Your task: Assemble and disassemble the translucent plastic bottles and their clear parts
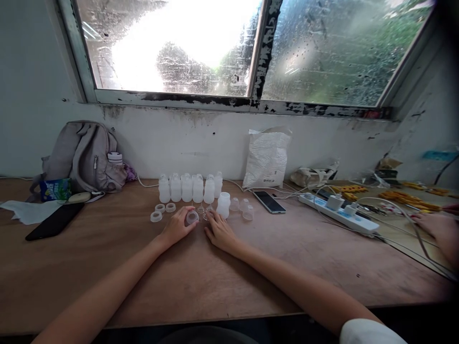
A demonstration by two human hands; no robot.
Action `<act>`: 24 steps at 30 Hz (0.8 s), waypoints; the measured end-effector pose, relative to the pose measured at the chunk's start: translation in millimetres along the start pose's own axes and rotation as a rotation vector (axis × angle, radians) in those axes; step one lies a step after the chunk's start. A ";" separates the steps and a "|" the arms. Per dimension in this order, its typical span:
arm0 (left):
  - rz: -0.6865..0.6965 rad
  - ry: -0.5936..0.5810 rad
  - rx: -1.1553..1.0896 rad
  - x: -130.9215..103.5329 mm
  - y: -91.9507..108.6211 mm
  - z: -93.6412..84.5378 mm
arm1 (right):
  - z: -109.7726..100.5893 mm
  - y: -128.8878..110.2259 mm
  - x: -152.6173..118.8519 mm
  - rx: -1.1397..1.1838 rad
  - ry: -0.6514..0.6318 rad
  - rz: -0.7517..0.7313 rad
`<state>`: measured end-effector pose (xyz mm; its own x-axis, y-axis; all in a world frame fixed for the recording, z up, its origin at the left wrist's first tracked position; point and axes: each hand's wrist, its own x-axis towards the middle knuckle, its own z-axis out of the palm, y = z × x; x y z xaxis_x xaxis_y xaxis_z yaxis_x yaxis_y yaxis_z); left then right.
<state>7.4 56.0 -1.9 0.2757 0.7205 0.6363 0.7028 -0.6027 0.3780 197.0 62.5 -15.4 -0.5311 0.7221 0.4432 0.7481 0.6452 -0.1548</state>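
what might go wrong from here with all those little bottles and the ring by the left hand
The right hand is close to the front bottle, so a sideways move might tip it. The row of bottles stands close together; one knock could topple several. The ring at the left hand might slip away.

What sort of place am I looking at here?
Probably a small workshop, or a room used as one: bottles stand lined up near loose rings on a wooden table, and at the right edge another person's hand is near yellow parts.
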 end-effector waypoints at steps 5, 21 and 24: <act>-0.034 0.100 -0.114 0.7 2.9 -3.3 | -14.0 -6.6 -3.4 0.146 -0.015 -0.221; 0.119 -0.039 -0.175 1.0 6.7 -2.5 | -11.9 -0.4 -2.1 0.400 0.087 -0.235; 0.096 -0.081 -0.204 1.4 4.8 -0.2 | -8.4 2.1 -1.6 0.405 0.134 -0.161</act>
<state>11.0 54.1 1.0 0.3919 0.6770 0.6230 0.5265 -0.7203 0.4515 202.7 60.6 -9.0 -0.5515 0.5833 0.5963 0.4303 0.8113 -0.3957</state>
